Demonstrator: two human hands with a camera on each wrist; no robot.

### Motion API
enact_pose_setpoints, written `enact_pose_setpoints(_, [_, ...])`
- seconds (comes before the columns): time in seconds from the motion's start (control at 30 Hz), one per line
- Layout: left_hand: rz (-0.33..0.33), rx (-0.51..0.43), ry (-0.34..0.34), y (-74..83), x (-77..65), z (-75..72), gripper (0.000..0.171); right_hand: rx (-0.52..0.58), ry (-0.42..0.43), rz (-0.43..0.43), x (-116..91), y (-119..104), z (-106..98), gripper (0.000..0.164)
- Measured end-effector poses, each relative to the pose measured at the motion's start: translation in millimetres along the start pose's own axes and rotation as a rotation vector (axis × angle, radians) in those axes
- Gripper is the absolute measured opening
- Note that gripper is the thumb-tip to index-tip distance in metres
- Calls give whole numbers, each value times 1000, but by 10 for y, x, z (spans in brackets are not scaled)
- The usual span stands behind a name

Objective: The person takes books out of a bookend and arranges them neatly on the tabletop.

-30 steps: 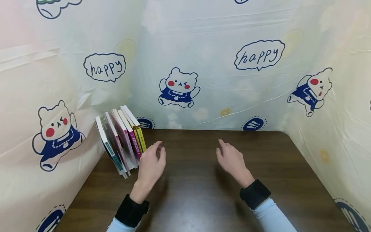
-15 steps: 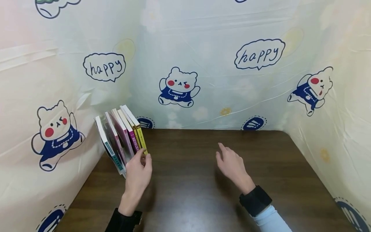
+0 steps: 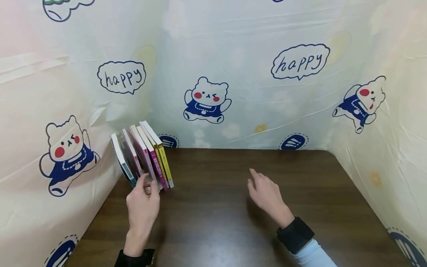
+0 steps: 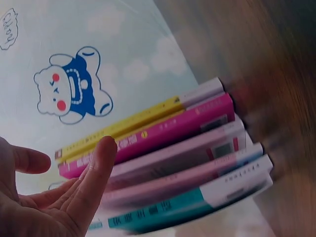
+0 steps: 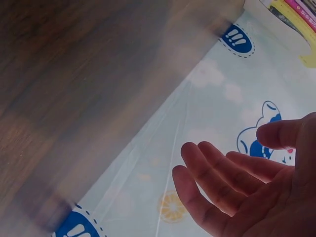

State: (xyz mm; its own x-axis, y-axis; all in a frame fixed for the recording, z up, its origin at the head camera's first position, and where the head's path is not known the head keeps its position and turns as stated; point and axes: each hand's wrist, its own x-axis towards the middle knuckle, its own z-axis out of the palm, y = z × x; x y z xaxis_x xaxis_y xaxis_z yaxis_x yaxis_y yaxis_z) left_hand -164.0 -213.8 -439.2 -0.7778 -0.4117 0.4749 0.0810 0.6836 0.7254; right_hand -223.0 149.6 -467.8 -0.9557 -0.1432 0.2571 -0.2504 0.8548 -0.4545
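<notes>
Books (image 3: pixel 158 167) close to the left hand (image 3: pixel 141 209)

The books stand in a row at the back left of the brown bench (image 3: pixel 213 218), near the cloth wall (image 3: pixel 247 63). From left to right come a green-blue book (image 4: pixel 154 213), some pale pink books (image 4: pixel 183 150), a bright pink book (image 4: pixel 190 122) and yellow books (image 3: pixel 165 167).

The left hand is right in front of the row. Its grip is spread and pinches nothing. I can't tell if the fingertips touch a book. The right hand (image 3: pixel 267 194) is over the bench, well apart from the books, and its grip is spread too, with nothing in it.

I think this step is reaching for the books, since none is held yet. Next, the left hand would need to put its thumb on one side and its fingers on the other, then squeeze. A bump could make the row slide or tip.
</notes>
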Motion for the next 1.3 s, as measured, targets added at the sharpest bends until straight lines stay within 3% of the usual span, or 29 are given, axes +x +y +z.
enact_pose_setpoints(0.57, [-62,45,150,-141,127,-188,38,10,5,-8,-14,-38,20,48])
enact_pose_setpoints(0.67, [-94,67,135,-167,159,-197,40,13,9,-11,-9,-36,15,48])
enact_pose_setpoints(0.8, [-123,145,65,-226,204,-199,49,16,10,-10,-12,-42,9,48])
enact_pose_setpoints(1.0, [-95,256,17,-332,289,-210,50,12,15,-16,-6,-62,12,48])
enact_pose_setpoints(1.3, [-87,298,-19,-386,365,-182,66,16,20,-11,-1,-70,31,48])
